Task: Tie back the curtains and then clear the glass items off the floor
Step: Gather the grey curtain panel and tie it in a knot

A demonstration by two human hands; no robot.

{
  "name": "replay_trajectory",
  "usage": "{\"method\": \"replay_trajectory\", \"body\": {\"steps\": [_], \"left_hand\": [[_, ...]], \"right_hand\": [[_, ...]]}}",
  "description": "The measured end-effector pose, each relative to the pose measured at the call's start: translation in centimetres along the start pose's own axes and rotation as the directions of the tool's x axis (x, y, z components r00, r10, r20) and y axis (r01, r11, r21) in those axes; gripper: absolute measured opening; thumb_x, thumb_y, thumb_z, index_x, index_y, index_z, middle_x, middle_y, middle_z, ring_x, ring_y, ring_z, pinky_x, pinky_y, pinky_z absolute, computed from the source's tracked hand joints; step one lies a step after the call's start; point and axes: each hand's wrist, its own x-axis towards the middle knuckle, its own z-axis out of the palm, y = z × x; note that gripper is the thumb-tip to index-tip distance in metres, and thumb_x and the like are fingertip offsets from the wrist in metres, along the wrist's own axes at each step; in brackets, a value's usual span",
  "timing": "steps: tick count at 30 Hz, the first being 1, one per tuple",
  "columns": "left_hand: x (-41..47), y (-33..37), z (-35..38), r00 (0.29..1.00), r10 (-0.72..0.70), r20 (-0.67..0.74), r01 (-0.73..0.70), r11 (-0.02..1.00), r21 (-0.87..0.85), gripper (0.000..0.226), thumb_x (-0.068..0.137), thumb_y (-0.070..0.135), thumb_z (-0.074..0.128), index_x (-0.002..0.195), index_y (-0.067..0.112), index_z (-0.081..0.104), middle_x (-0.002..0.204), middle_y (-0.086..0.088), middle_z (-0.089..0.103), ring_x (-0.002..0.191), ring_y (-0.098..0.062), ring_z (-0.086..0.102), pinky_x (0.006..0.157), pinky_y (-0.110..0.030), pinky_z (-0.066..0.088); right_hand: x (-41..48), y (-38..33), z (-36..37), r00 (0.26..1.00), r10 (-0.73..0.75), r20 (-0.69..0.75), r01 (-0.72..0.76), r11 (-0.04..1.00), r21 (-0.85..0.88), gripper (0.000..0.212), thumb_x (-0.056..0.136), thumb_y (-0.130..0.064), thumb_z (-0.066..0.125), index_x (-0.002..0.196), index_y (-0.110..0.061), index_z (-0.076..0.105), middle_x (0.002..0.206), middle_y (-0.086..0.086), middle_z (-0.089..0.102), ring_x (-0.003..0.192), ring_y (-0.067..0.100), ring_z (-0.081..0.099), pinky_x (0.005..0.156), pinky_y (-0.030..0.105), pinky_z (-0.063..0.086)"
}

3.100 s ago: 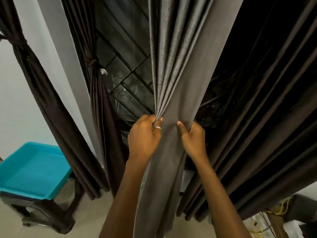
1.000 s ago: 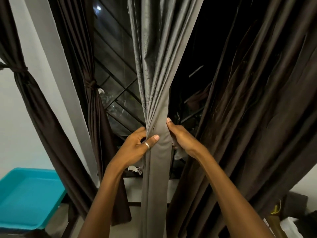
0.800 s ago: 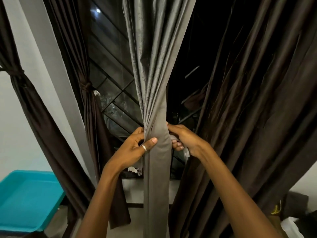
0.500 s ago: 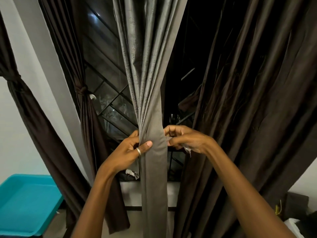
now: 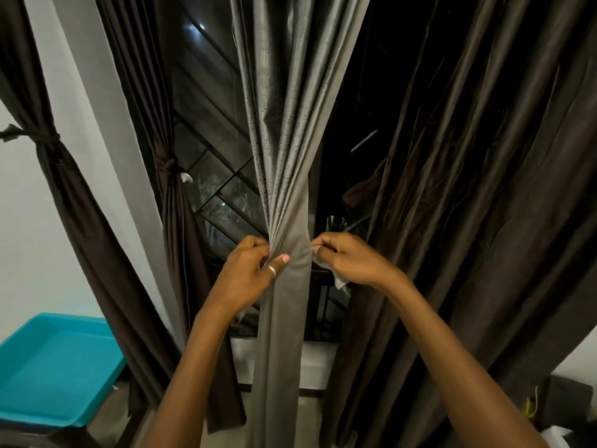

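A grey curtain (image 5: pixel 290 163) hangs gathered into a narrow bunch in front of the dark barred window (image 5: pixel 213 176). My left hand (image 5: pixel 248 273), wearing a ring, pinches the bunch from its left side at waist height. At the bunch's right edge my right hand (image 5: pixel 349 260) holds a pale strip of cloth (image 5: pixel 339 281) that comes from behind the curtain. Two dark brown curtains at the left, one (image 5: pixel 64 195) near the wall and one (image 5: pixel 174 202) by the window frame, are tied back with knots. No glass items are in view.
A loose dark brown curtain (image 5: pixel 468 205) fills the right side. A turquoise plastic tray (image 5: pixel 55 370) rests on a dark stand at the lower left. A dark box and yellow wires (image 5: pixel 529 412) sit on the floor at the lower right.
The curtain has been squeezed into a tighter bunch. My right hand went behind it and came back holding the pale strip; my left hand kept its pinch.
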Motion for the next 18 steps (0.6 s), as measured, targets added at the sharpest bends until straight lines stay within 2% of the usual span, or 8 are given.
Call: {"method": "replay_trajectory", "body": {"steps": [2,3,4,5,8,10,13,18], "left_hand": [[0.0,0.3,0.3,0.995,-0.014,-0.097,0.019,0.998,0.054,0.022,0.091,0.036,0.071,0.079,0.024,0.057,0.091,0.007,0.048,0.074,-0.001,0.05,0.069,-0.017,0.039],[0.0,0.5,0.5,0.989,-0.042,-0.144,0.051,0.997,0.058,0.019,0.089,0.037,0.073,0.096,0.023,0.063,0.098,0.006,0.051,0.075,0.002,0.051,0.071,-0.019,0.041],[-0.1,0.7,0.8,0.978,-0.084,-0.192,0.095,0.994,0.048,0.034,0.087,0.037,0.075,0.114,0.022,0.062,0.106,0.005,0.051,0.075,0.003,0.052,0.074,-0.021,0.044],[-0.1,0.9,1.0,0.962,-0.126,-0.241,0.135,0.991,0.022,0.045,0.084,0.037,0.078,0.121,0.022,0.057,0.111,0.005,0.049,0.073,0.003,0.054,0.076,-0.026,0.048],[-0.4,1.7,1.4,0.923,-0.128,-0.363,0.158,0.986,0.052,0.038,0.082,0.033,0.08,0.103,0.024,0.05,0.105,0.006,0.047,0.066,-0.003,0.056,0.069,-0.034,0.05],[-0.6,1.9,1.7,0.911,-0.092,-0.402,0.147,0.983,0.107,0.029,0.083,0.027,0.079,0.091,0.024,0.05,0.097,0.006,0.049,0.066,-0.002,0.053,0.062,-0.028,0.044],[-0.9,1.7,2.2,0.894,-0.044,-0.446,0.102,0.989,0.106,0.024,0.083,0.012,0.075,0.081,0.026,0.056,0.091,0.009,0.049,0.069,-0.003,0.053,0.058,-0.016,0.038],[-1.1,0.9,2.4,0.947,-0.024,-0.321,0.014,0.999,-0.034,0.026,0.082,0.002,0.071,0.087,0.026,0.079,0.087,0.01,0.059,0.084,0.0,0.057,0.069,-0.005,0.041]], "right_hand": [[-0.4,-0.3,0.5,0.998,0.018,-0.067,-0.015,0.998,0.057,0.014,0.103,-0.022,0.055,0.107,-0.018,0.068,0.085,0.0,0.07,0.071,0.01,0.061,0.067,0.029,0.048],[-0.6,-0.3,0.9,0.995,0.046,-0.092,-0.034,0.991,0.127,0.011,0.103,-0.022,0.056,0.109,-0.019,0.065,0.074,-0.001,0.064,0.061,0.008,0.055,0.06,0.027,0.044],[-0.8,-0.4,1.4,0.991,0.081,-0.105,-0.056,0.972,0.228,0.009,0.102,-0.02,0.057,0.11,-0.019,0.062,0.064,-0.003,0.058,0.054,0.006,0.05,0.055,0.025,0.042],[-1.1,-0.5,1.8,0.988,0.113,-0.107,-0.071,0.939,0.336,0.008,0.102,-0.017,0.058,0.11,-0.017,0.061,0.059,-0.005,0.054,0.051,0.005,0.047,0.052,0.023,0.04],[-1.7,-0.6,3.3,0.98,0.177,-0.094,-0.094,0.821,0.563,0.008,0.1,-0.012,0.061,0.104,-0.016,0.067,0.07,0.003,0.063,0.065,0.014,0.056,0.061,0.026,0.045],[-2.1,-0.7,4.1,0.977,0.207,-0.057,-0.113,0.724,0.68,0.014,0.1,-0.011,0.06,0.104,-0.016,0.073,0.086,0.006,0.071,0.08,0.018,0.065,0.072,0.034,0.053],[-2.4,-0.7,5.1,0.974,0.224,-0.025,-0.107,0.558,0.823,0.021,0.101,-0.006,0.056,0.111,-0.011,0.074,0.101,0.01,0.076,0.094,0.021,0.073,0.08,0.035,0.06],[-2.7,-0.3,5.7,0.972,0.23,-0.039,-0.074,0.462,0.884,0.029,0.103,-0.006,0.049,0.12,-0.011,0.071,0.115,0.01,0.076,0.112,0.022,0.071,0.098,0.04,0.055]]}}
